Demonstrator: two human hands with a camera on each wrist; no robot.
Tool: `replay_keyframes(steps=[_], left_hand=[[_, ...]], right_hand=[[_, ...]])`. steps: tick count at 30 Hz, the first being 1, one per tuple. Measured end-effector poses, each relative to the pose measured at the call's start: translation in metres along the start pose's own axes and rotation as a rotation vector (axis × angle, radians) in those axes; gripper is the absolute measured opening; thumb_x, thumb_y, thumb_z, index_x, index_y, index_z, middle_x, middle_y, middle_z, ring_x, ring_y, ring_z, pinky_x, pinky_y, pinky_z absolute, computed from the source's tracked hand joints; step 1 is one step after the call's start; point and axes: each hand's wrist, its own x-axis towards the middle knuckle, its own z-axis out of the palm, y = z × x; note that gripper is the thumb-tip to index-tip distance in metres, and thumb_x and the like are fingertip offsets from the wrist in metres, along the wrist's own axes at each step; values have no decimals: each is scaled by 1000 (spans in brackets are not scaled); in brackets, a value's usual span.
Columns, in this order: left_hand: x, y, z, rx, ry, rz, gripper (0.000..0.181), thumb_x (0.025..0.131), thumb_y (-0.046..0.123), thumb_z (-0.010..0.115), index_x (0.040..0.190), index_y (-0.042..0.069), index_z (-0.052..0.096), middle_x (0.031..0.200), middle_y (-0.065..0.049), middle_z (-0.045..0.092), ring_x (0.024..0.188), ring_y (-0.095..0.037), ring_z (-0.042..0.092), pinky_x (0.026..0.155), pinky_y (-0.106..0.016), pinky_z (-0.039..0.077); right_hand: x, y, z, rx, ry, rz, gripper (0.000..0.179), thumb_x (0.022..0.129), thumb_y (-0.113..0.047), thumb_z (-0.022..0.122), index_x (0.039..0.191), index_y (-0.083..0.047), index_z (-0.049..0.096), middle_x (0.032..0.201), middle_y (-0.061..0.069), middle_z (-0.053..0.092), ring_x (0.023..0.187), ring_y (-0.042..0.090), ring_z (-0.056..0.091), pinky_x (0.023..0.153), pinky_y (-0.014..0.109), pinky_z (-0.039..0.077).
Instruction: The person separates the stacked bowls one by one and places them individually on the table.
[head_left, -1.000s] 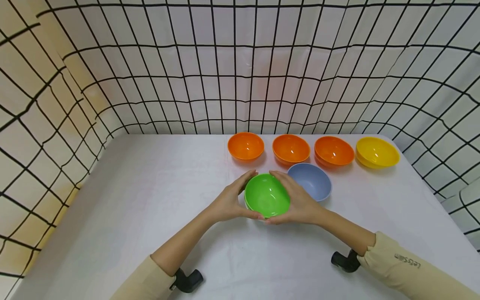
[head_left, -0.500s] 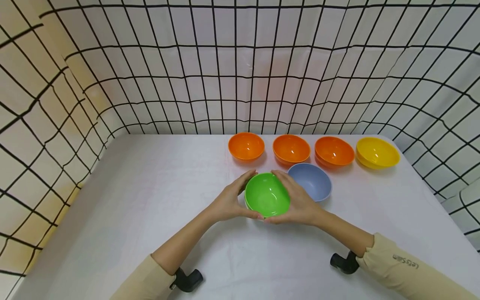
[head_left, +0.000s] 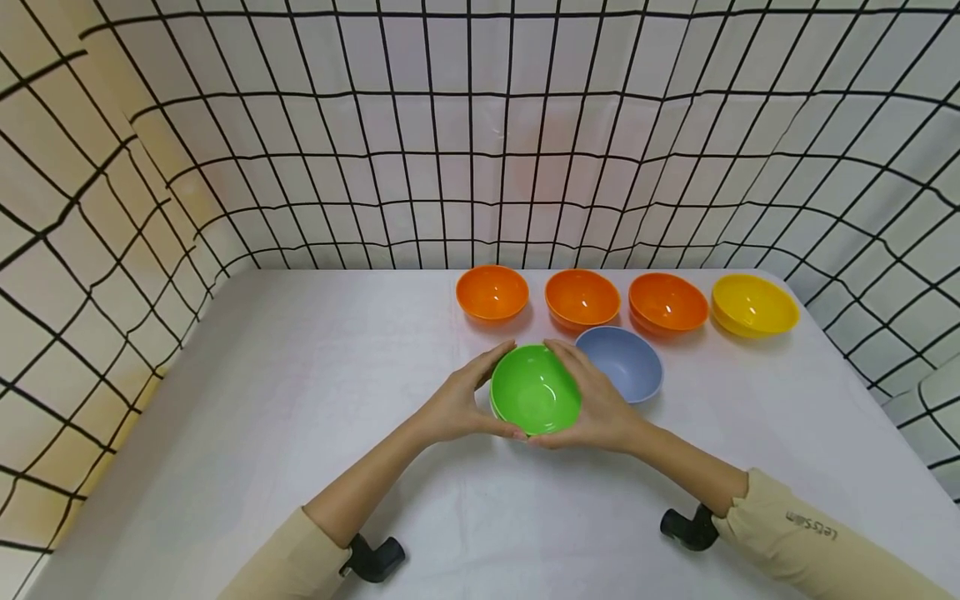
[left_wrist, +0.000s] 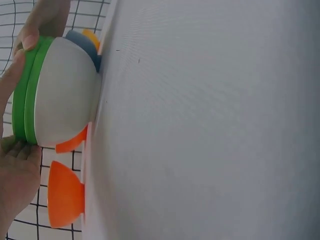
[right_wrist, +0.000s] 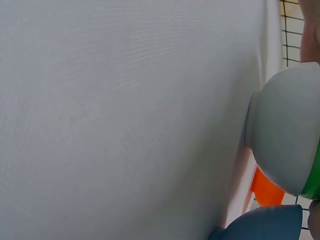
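Observation:
A green bowl [head_left: 536, 390] stands at the middle of the table, held by both hands at its rim. My left hand [head_left: 465, 405] curves round its left side, thumb at the near edge and fingers at the far side. From the right, my right hand [head_left: 600, 407] grips it the same way, and the thumbs almost meet in front. In the left wrist view two green bands [left_wrist: 30, 92] lie one against the other above a white bowl body [left_wrist: 65, 92], so bowls look nested. The white body [right_wrist: 285, 125] rests on the table in the right wrist view.
A blue bowl [head_left: 624, 367] stands close behind the right hand. Along the back edge are three orange bowls [head_left: 492, 294] in a row, with a yellow bowl [head_left: 753, 307] at their right end. Black wire mesh [head_left: 495, 125] encloses the back and sides of the white table [head_left: 315, 358].

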Motion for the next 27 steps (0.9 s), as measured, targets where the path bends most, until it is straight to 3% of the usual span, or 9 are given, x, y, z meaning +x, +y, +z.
replay_keyframes(steps=[7,14,27], left_hand=[[0,-3,1,76,2,31,111,59,28,88,147,13,21,147,0,33,132,-15,36,107,-31,33],[3,-3,-1,149,7,78,104,57,34,88,143,27,31,143,12,37,130,-7,35,107,-33,33],[3,-3,-1,189,5,70,105,56,35,88,143,26,31,142,13,38,130,-5,34,107,-32,33]], right_hand=[[-1,-5,-8,18,8,38,116,51,-38,88,145,-13,25,142,10,33,118,31,45,89,53,47],[-1,-13,-21,18,31,32,115,50,-37,89,144,-13,27,141,11,35,116,32,46,87,53,47],[-1,-18,-33,85,58,30,113,49,-32,91,141,-10,30,138,8,38,118,26,42,88,49,47]])
